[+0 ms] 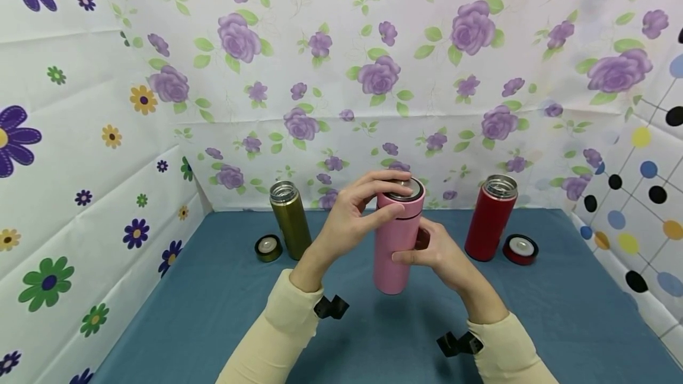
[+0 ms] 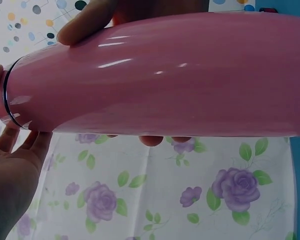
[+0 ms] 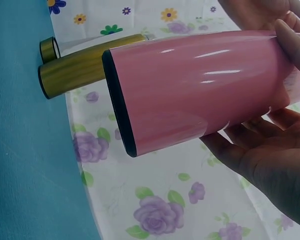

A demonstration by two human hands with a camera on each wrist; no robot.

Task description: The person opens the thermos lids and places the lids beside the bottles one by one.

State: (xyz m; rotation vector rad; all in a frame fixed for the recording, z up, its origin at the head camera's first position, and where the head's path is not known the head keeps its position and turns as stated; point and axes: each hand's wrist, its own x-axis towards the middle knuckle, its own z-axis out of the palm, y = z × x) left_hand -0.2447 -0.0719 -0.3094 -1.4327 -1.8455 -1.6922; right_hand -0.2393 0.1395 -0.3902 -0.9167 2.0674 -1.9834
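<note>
A pink thermos bottle [image 1: 391, 259] is held nearly upright over the middle of the table. My left hand [image 1: 349, 213] grips its pink lid [image 1: 409, 201] from above, fingers across the top and thumb at the near side. Lower down, my right hand [image 1: 434, 249] holds the body from the right, its thumb across the front. In the left wrist view the dark seam below the lid shows beside the left fingers [image 2: 10, 137]. The right wrist view shows the bottle's black base [image 3: 121, 107] and the right fingers [image 3: 235, 145] under the body.
An open olive-green thermos [image 1: 292, 224] stands at the back left, its lid [image 1: 268, 248] beside it. At the back right is an open red thermos [image 1: 488, 224] with its lid [image 1: 520, 249] on the blue table [image 1: 213, 313]. Patterned cloth walls [image 1: 320, 76] enclose the table.
</note>
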